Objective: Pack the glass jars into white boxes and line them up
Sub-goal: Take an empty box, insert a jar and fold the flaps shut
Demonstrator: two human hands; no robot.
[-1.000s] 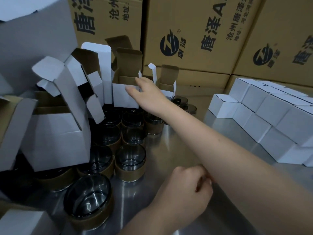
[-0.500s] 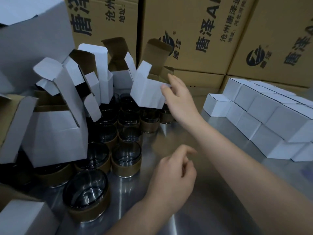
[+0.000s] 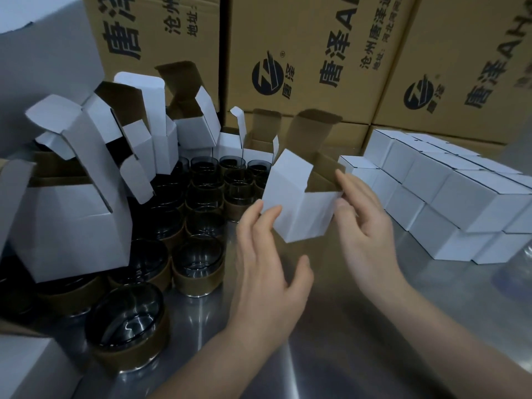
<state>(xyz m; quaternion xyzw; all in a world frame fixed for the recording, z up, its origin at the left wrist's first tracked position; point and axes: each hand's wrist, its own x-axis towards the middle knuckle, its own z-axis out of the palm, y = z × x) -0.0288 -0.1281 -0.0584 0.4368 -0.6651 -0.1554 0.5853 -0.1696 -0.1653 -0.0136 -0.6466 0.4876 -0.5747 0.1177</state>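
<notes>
Over the steel table (image 3: 331,341), only my right hand (image 3: 365,226) pinches the white box (image 3: 299,208), left hand (image 3: 264,269) spread, so it may drop onto jars (image 3: 198,260).

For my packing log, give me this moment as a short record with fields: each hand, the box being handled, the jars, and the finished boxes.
Left hand: open, fingertips touch the lower left edge of the open white box
Right hand: pinches the box's right wall
Box state: flaps up, tilted, held above the steel table
Glass jars: unboxed, clustered on the left
Closed white boxes: stacked in rows on the right
</notes>
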